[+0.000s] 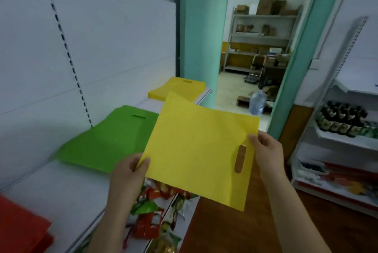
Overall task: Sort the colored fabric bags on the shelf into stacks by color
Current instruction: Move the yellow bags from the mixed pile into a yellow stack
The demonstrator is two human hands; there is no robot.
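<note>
Yellow bag (196,150), yellow stack (178,89), green bags (110,138), red bags (18,224), white shelf (61,187), teal door frame (200,34), dark bottles (341,122)

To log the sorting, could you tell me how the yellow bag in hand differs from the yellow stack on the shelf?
The held yellow bag is single, lifted and tilted, pinched by the left hand and right hand; the yellow stack has several bags lying flat, untouched, farther along the shelf. Both share colour and handle slots.

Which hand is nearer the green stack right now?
Left. The left hand pinches the yellow bag's corner right beside the green stack; the right hand holds the bag's far edge, away from it.
</note>
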